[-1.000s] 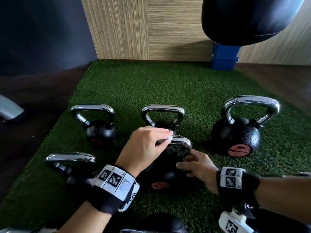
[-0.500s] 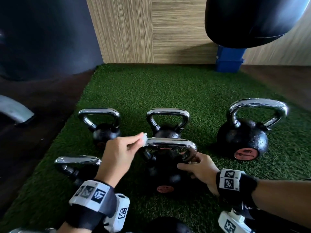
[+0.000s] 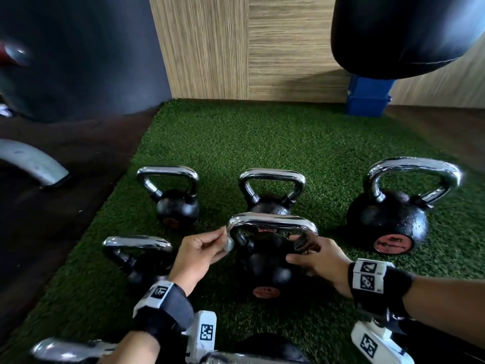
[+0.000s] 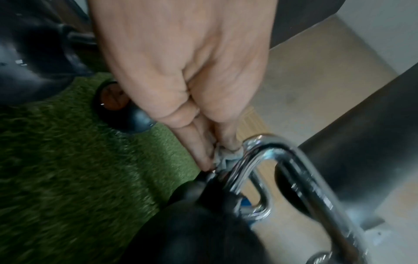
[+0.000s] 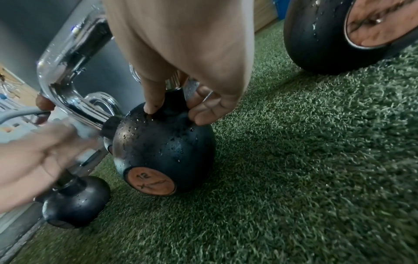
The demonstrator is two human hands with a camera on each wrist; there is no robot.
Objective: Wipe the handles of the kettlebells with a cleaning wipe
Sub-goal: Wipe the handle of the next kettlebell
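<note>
A black 12 kg kettlebell [image 3: 265, 269] with a chrome handle [image 3: 273, 224] stands on the green turf in the middle of the head view. My left hand [image 3: 223, 240] pinches a small white wipe [image 3: 229, 244] and presses it against the handle's left corner. The left wrist view shows the crumpled wipe [image 4: 226, 158] between the fingertips [image 4: 203, 160] and the chrome bend [image 4: 280, 159]. My right hand [image 3: 299, 254] grips the handle's right leg where it meets the ball. In the right wrist view its thumb and fingers [image 5: 156, 103] curl round that joint above the wet kettlebell [image 5: 165, 142].
Several other kettlebells stand around: back left [image 3: 177, 206], back middle [image 3: 271, 191], a large one at the right [image 3: 388, 222], and one near left [image 3: 139, 256]. A black punch bag [image 3: 404, 30] hangs over a blue base [image 3: 367, 99]. Dark floor and a grey metal foot [image 3: 31, 164] lie at the left.
My left hand has slid the wipe leftward along the top of the handle and down onto its left corner. The right hand has kept its grip on the right side.
</note>
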